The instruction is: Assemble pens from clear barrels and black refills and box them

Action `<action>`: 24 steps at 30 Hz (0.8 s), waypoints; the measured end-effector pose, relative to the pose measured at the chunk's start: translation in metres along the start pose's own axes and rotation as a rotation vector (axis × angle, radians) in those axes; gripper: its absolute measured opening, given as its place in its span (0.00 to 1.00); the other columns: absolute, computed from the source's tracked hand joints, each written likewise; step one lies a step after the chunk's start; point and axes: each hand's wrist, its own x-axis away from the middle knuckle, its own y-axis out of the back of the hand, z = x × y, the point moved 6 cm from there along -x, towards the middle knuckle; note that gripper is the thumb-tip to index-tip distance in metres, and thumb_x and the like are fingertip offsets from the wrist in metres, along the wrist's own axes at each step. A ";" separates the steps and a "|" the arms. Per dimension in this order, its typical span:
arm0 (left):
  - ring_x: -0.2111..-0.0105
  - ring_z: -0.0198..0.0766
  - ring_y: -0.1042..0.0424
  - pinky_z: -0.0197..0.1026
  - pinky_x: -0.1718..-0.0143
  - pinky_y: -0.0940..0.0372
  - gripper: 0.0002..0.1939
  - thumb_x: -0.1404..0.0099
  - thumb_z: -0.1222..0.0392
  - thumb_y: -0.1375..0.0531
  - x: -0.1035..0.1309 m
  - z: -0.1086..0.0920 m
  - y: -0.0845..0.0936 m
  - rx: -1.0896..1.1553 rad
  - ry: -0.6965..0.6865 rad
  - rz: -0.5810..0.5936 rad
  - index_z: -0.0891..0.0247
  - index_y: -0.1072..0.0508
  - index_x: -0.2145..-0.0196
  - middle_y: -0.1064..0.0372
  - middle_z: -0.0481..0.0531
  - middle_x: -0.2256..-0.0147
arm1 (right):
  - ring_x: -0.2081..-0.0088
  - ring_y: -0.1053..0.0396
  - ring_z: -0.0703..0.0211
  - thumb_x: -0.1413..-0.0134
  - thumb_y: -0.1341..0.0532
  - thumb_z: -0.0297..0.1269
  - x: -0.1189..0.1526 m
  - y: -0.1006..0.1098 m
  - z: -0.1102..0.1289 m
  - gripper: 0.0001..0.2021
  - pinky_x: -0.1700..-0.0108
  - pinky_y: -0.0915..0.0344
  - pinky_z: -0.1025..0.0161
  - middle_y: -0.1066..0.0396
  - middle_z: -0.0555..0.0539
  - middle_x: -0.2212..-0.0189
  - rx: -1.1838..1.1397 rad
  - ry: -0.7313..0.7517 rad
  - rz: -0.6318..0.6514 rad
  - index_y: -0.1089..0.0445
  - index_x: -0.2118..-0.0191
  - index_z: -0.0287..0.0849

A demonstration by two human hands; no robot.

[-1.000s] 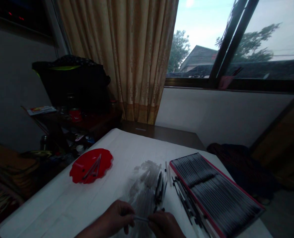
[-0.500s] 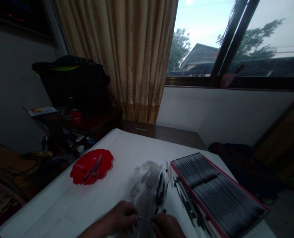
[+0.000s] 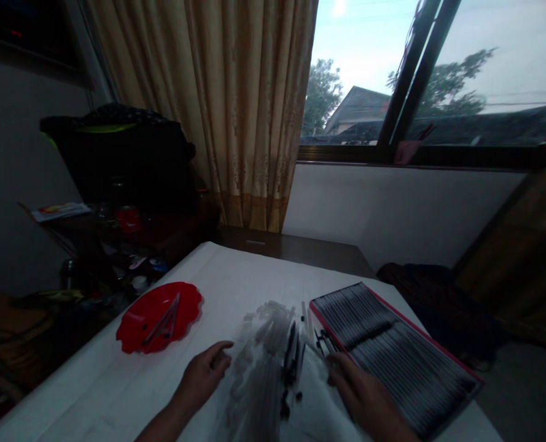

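Note:
My left hand (image 3: 204, 373) hovers over the white tabletop, left of a pile of thin clear plastic tubes (image 3: 260, 374). Its thumb and forefinger are apart, with nothing visible between them. Across the pile, my right hand (image 3: 362, 390) reaches to the near-left side of the red-edged box (image 3: 406, 344). Its fingers are drawn together over slim dark sticks beside that box; what they pinch, if anything, is hidden and blurred. Several slim black pieces (image 3: 293, 353) lie along the right side of the pile. Rows of clear and dark sticks fill the box.
A red scalloped plate (image 3: 192, 296) with a few clear tubes in it stands on the table's (image 3: 236, 276) left part. Behind are a dark cabinet top (image 3: 300, 247), a curtain (image 3: 249, 123) and a window. A cluttered side stand is at the left.
My hands were together at the front edge with a thin, pale tube between them; now they are apart. The right hand moved right, toward the box, and the left moved left. The view shifted slightly.

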 end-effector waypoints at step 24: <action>0.61 0.39 0.24 0.36 0.59 0.31 0.15 0.41 0.50 0.46 0.002 0.034 0.006 -0.189 -0.065 -0.227 0.54 0.24 0.61 0.22 0.45 0.62 | 0.61 0.27 0.45 0.44 0.52 0.35 0.001 0.117 -0.192 0.18 0.66 0.34 0.55 0.25 0.38 0.61 0.692 -0.614 -0.217 0.26 0.56 0.43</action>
